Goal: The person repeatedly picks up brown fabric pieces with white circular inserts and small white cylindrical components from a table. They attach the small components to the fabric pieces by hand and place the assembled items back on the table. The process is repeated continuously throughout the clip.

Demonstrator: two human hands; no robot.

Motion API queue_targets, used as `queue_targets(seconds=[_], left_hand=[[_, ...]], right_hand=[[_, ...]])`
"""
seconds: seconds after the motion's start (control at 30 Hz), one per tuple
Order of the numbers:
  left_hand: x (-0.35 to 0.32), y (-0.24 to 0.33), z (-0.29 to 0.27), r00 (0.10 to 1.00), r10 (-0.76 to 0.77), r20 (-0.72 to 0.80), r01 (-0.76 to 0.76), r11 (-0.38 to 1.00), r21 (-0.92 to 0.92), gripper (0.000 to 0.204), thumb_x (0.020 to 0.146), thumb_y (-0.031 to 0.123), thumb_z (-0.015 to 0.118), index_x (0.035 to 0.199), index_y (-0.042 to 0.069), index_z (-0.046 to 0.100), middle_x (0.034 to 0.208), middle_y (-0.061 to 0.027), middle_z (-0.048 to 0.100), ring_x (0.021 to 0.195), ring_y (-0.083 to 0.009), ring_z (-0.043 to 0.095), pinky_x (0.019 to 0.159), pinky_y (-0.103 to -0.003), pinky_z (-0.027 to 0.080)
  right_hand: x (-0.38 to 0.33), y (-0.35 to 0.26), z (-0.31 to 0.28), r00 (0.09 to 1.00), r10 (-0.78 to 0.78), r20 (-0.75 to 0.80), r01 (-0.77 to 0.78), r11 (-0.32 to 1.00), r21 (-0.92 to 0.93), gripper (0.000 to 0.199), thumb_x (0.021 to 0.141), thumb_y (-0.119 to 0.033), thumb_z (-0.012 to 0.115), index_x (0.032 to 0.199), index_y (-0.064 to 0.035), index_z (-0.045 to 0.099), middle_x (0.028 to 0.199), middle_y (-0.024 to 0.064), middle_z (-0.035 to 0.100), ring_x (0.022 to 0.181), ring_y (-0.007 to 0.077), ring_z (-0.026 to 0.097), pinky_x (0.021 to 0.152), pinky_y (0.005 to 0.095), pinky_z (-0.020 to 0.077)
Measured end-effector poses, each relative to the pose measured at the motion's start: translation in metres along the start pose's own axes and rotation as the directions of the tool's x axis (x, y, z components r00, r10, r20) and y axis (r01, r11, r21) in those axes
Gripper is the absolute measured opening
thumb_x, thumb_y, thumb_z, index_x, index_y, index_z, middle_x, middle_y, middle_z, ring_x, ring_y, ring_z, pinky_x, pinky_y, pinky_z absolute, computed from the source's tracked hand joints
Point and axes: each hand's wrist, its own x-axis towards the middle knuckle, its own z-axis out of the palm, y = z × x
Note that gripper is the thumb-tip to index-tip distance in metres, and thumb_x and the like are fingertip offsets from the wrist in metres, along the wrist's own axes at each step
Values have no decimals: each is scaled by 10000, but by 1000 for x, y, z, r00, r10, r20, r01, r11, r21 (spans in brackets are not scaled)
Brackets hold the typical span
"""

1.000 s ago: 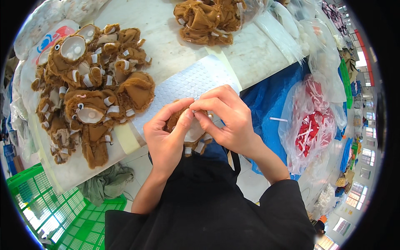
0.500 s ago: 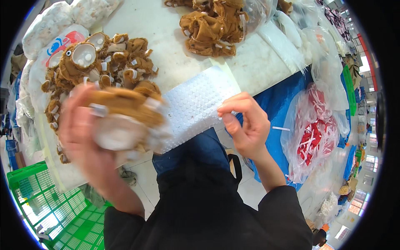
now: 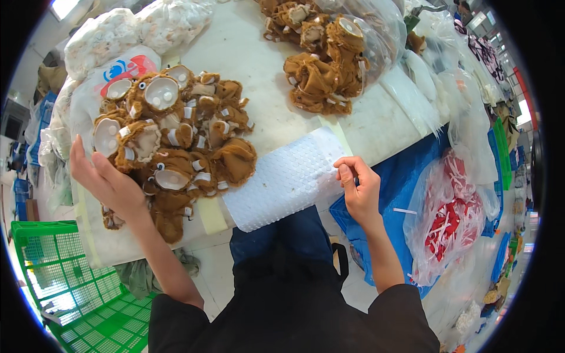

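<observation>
A heap of brown plush pieces (image 3: 235,162) with white tabs and pale round patches lies on the left of the table. My left hand (image 3: 112,185) is at the heap's left edge, fingers stretched out and holding nothing visible. In front of me a white bumpy sheet (image 3: 282,176) lies at the table's near edge. Over its right end is my right hand (image 3: 359,191), thumb and forefinger pinched together. Whatever may be between those fingertips is too small to make out.
Another pile of brown plush pieces (image 3: 321,82) sits at the back beside clear plastic bags. Stuffed white bags (image 3: 106,41) stand at the back left. A green crate (image 3: 53,259) is low on the left. To the right are a blue sheet (image 3: 406,170) and a bag of red-and-white pieces (image 3: 444,223).
My left hand has let go of a brown plush piece, which now lies with the heap, and has opened. My right hand stays pinched near the sheet's right end. The view has shifted.
</observation>
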Motion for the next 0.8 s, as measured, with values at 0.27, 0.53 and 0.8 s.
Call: queue_targets(seconds=[0.27,0.53,0.8], left_hand=[[-12,21,-1,969,-47,244,36,998,52,565,1124,323,427,1610,37,466,1655,-237,432,1533,-411,405,1251,-533,286],[-29,49,-13,894,98,437,-94,995,-30,601,1089,314,481,1614,22,461,1664,-211,445,1579,-408,349,1297,-592,176],[-33,59,-24,941,96,325,-43,985,-167,600,1049,290,553,1554,-30,508,1612,-241,495,1504,-417,456,1251,-541,318]], right_hand=[[74,1,-2,965,-254,-66,222,923,-315,236,968,-80,730,1204,-83,717,1008,102,681,769,247,680,661,343,536],[158,32,8,856,-497,141,449,580,-680,509,786,-48,832,1274,-142,723,1208,57,615,1155,306,570,991,448,474],[149,0,9,894,-426,-142,380,886,-267,183,881,-100,784,1037,-37,712,1090,86,681,1013,256,623,919,391,500]])
